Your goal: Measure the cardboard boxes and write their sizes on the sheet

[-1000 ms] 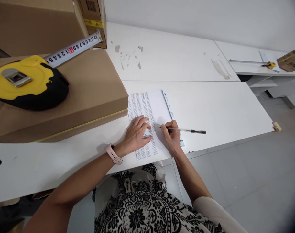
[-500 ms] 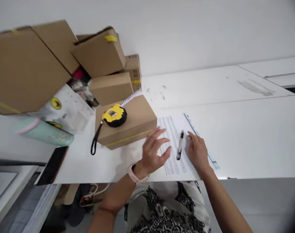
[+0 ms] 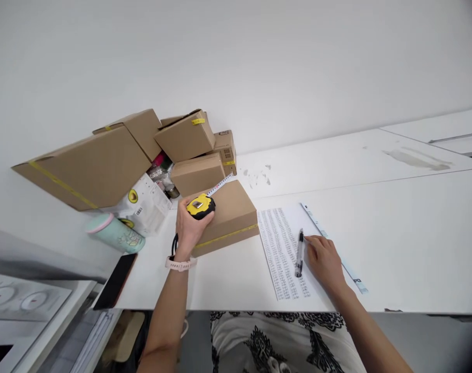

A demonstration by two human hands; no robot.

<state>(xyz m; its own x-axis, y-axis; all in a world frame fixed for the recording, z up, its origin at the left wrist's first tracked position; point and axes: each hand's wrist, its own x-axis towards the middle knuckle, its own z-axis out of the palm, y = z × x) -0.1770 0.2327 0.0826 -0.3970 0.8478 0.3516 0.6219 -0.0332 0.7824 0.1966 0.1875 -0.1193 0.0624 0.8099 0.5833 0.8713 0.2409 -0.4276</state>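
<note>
My left hand (image 3: 189, 225) is closed around the yellow and black tape measure (image 3: 201, 205), which sits on top of a brown cardboard box (image 3: 236, 202). A length of its white blade (image 3: 219, 185) sticks out toward the back right. My right hand (image 3: 326, 263) rests on the printed sheet (image 3: 277, 254), holding nothing, with its fingers loosely bent and apart. Just left of those fingertips a clear pen with black parts (image 3: 299, 254) lies on the paper. A pale blue ruler-like strip (image 3: 348, 268) runs along the sheet's right side, partly behind my right hand.
Several cardboard boxes (image 3: 189, 135) with yellow tape are piled at the back left. In front of them are an avocado-print bag (image 3: 150, 204) and a mint bottle (image 3: 119, 234) lying on its side. A dark flat phone-like object (image 3: 117, 280) lies at the left edge of the white table (image 3: 407, 238).
My left hand has moved left from above the sheet and taken hold of the tape measure. My right hand stays by the pen, its fingers a little more bent. The camera view has shifted.
</note>
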